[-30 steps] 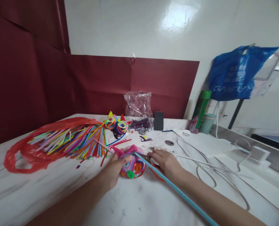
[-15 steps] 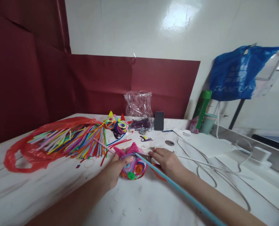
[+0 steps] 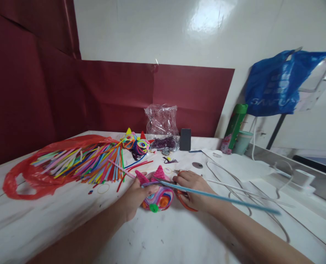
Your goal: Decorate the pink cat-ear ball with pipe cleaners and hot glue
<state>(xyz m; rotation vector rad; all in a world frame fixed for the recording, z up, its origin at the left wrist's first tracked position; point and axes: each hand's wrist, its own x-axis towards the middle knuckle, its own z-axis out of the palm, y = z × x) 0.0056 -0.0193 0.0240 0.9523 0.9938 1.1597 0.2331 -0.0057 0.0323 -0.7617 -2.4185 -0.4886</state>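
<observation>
My left hand (image 3: pixel 131 198) is closed round the left side of a colourful pipe-cleaner animal head (image 3: pixel 158 201). It has two pink pointed ears, coiled stripes, an orange round eye and a green nose. A long light-blue pipe cleaner (image 3: pixel 223 197) stretches from the top of the head to the right, passing over my right forearm. My right hand (image 3: pixel 194 189) grips scissors (image 3: pixel 187 206) with orange handles. Their blades lie near the pipe cleaner just below the ears; whether they touch it is hard to tell.
Behind to the left, many coloured pipe cleaners (image 3: pixel 91 163) lie on a red plastic bag (image 3: pixel 22 187). Two finished-looking animal heads (image 3: pixel 142 146) sit at the back beside a clear bag (image 3: pixel 161 121) and a black phone (image 3: pixel 185 139). White cables (image 3: pixel 242 185), a green spray can (image 3: pixel 235 124) and a cup are at right.
The light-blue pipe cleaner has swung up, from slanting toward the front edge to lying nearly level across my right forearm. The scissor blades now show over the top of the animal head.
</observation>
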